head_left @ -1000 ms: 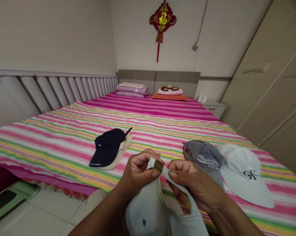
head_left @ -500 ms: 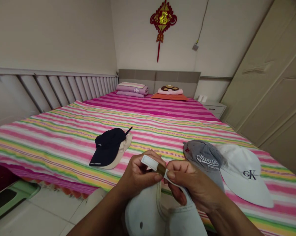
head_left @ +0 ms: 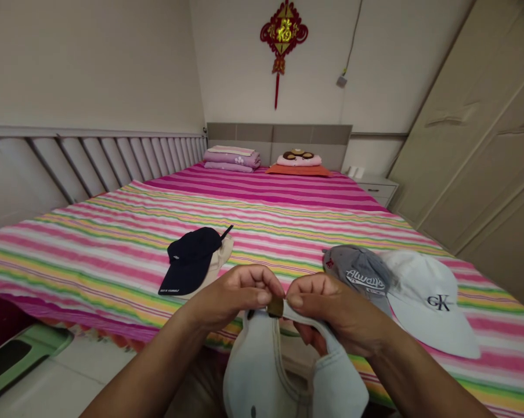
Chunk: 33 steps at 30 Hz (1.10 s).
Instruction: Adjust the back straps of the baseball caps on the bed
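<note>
A pale blue-grey baseball cap (head_left: 255, 366) is held up in front of me, its back opening and strap toward the top. My left hand (head_left: 244, 287) pinches the strap end beside a brass-coloured buckle (head_left: 275, 306). On the buckle's other side, my right hand (head_left: 326, 305) grips the strap between thumb and fingers. The strap's loose end is hidden by my left fingers. Beyond my left hand lies a navy cap (head_left: 192, 258) on top of a beige cap (head_left: 221, 255). Past my right hand, a grey cap (head_left: 361, 270) rests against a white cap (head_left: 433, 307).
The caps lie on a bed with a striped sheet (head_left: 126, 232). Folded purple bedding (head_left: 231, 158) and a pink stack (head_left: 299, 161) sit by the headboard (head_left: 309, 136). A green stool (head_left: 26, 354) stands on the floor at left, a wardrobe (head_left: 474, 145) at right.
My left hand has shifted its hold, and the white strap end that stuck out past the buckle is now covered by its fingers. The buckle has moved slightly left and down.
</note>
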Each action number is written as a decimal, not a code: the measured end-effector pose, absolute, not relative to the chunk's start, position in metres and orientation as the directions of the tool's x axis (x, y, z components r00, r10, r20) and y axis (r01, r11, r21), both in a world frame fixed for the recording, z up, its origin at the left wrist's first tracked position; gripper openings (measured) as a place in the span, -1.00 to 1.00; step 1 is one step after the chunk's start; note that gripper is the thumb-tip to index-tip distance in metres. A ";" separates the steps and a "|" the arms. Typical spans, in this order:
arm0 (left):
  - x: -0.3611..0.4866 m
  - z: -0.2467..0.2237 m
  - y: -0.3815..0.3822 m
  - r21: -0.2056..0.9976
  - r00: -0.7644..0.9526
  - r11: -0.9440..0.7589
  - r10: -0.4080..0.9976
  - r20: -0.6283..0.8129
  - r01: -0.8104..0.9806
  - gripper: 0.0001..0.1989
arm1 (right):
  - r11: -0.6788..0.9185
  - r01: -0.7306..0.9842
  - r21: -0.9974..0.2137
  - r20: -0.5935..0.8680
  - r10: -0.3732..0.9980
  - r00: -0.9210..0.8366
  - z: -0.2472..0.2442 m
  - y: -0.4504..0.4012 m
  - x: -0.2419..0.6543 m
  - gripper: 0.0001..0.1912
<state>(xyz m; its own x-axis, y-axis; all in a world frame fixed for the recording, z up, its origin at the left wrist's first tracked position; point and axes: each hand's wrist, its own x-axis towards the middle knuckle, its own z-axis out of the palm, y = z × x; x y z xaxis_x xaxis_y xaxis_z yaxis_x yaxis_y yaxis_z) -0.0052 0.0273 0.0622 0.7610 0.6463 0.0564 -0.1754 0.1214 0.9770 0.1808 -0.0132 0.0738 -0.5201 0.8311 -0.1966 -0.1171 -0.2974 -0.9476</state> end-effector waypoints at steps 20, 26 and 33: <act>-0.007 0.057 0.025 0.896 0.652 0.233 0.754 0.079 -0.379 -0.78 | -0.410 -0.422 -0.809 -0.003 0.720 -0.694 0.036 -0.032 0.203 -0.45; -0.006 0.057 0.022 0.892 0.684 0.266 0.727 0.062 -0.364 -0.79 | -0.359 -0.381 -0.852 -0.014 0.743 -0.669 0.041 -0.028 0.210 -0.48; 0.002 0.059 0.016 0.900 0.707 0.296 0.707 0.019 -0.321 -0.78 | -0.329 -0.160 -0.931 -0.162 0.763 -0.626 0.067 -0.025 0.198 -0.56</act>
